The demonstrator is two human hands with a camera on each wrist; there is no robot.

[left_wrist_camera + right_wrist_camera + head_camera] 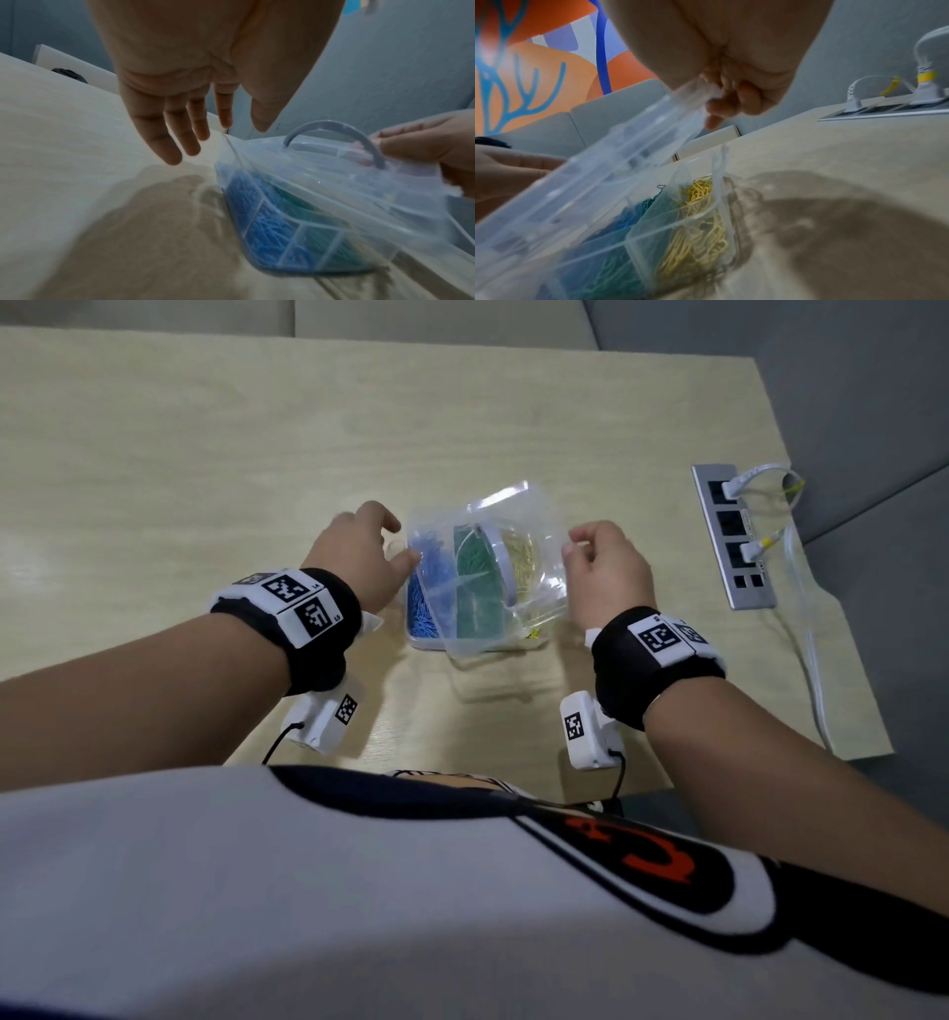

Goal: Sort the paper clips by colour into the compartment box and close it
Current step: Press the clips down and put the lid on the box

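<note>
A clear compartment box stands mid-table, holding blue clips, green clips and yellow clips in separate sections. Its clear lid, with a grey handle, hangs tilted over the box, raised on the right. My right hand pinches the lid's right edge; its curled fingers show in the right wrist view. My left hand is at the box's left side with its fingers straight. Its thumb and forefinger sit by the lid's corner.
A grey socket panel with white plugs and a cable is set in the table to the right, close to its right edge. Grey upholstery lies beyond the far and right edges.
</note>
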